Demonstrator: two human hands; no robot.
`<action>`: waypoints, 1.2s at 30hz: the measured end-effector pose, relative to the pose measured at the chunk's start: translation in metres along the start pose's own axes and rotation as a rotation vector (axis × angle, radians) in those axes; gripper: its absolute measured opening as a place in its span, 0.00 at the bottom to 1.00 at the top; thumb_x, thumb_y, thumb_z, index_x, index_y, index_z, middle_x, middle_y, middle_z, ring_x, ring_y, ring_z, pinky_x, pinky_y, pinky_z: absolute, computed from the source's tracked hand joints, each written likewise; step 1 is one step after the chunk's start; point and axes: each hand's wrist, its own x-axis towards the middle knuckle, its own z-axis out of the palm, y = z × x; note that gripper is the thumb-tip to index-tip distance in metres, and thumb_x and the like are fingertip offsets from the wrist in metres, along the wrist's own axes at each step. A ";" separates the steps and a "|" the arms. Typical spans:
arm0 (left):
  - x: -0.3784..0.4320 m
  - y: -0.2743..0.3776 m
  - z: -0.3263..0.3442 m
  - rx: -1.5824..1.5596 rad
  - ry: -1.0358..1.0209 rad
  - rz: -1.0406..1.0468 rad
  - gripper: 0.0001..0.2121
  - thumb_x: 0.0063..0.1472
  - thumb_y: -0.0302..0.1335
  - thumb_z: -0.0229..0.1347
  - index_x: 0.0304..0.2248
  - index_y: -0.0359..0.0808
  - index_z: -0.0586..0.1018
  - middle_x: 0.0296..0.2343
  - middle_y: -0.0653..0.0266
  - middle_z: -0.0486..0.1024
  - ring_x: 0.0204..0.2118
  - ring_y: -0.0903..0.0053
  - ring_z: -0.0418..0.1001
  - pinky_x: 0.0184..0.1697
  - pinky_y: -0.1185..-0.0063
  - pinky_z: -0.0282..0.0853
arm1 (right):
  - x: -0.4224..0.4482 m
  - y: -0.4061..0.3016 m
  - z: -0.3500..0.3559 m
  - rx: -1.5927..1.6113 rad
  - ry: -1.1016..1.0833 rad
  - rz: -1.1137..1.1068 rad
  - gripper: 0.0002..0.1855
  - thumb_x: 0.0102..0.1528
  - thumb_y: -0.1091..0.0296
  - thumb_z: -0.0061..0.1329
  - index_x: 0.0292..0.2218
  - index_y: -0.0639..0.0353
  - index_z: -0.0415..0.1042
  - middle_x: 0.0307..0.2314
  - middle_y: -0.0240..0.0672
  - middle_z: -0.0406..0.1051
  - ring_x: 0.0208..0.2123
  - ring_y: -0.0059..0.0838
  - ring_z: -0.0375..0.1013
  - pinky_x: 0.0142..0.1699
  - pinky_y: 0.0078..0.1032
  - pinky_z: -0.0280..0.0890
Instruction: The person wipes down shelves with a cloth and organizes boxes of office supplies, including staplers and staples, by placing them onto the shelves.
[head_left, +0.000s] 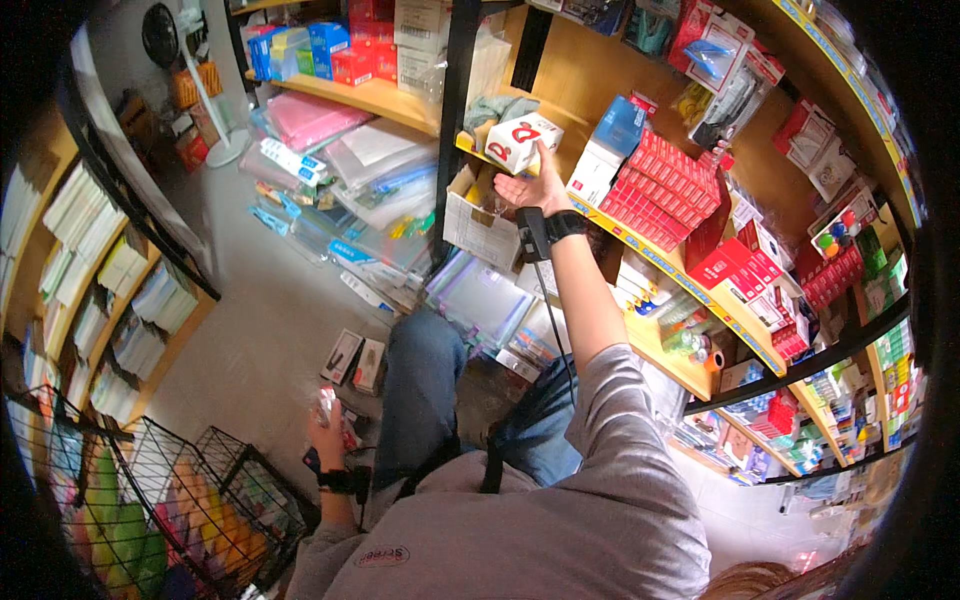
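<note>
My right hand (536, 182) reaches to the shelf with its fingers spread and the palm showing. Its thumb overlaps the front of a white box with red print (523, 141); I cannot tell whether it touches. The box sits at the shelf's edge beside a grey cloth (495, 111). Below the hand is an open-topped carton (480, 225). Low on the left, my left hand (327, 436) is closed around a small shiny packet (326, 402), blurred in view. Two slim boxes, a white one (343, 355) and a reddish one (368, 365), lie on the floor just beyond it.
Stacked red boxes (660, 191) and a blue box (619, 124) fill the shelf to the right. Plastic sleeves (382, 187) lie piled ahead, left of a black upright (454, 112). A wire basket (161, 480) stands at lower left, near a bookshelf (176, 341). A fan (161, 36) is far left.
</note>
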 end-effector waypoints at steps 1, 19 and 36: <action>0.003 -0.012 -0.004 0.008 0.008 0.037 0.13 0.55 0.34 0.55 0.33 0.31 0.71 0.19 0.72 0.67 0.18 0.89 0.61 0.19 0.86 0.56 | 0.003 0.001 0.008 0.034 0.009 0.031 0.52 0.35 0.28 0.50 0.45 0.70 0.56 0.33 0.53 0.63 0.30 0.40 0.67 0.39 0.34 0.67; 0.006 0.041 0.018 -0.532 -0.371 -0.063 0.25 0.61 0.44 0.40 0.48 0.30 0.62 0.40 0.58 0.69 0.39 0.73 0.69 0.39 0.75 0.66 | -0.087 0.118 -0.011 -0.476 -0.146 -0.705 0.24 0.44 0.82 0.51 0.43 0.64 0.57 0.37 0.36 0.69 0.38 0.20 0.68 0.42 0.18 0.63; -0.022 0.091 0.076 -1.104 -0.898 -0.054 0.36 0.55 0.59 0.31 0.48 0.34 0.60 0.33 0.52 0.70 0.34 0.67 0.70 0.34 0.71 0.69 | -0.186 0.221 0.010 -0.972 -0.481 -0.376 0.20 0.43 0.74 0.55 0.40 0.62 0.68 0.35 0.35 0.70 0.38 0.26 0.69 0.43 0.22 0.63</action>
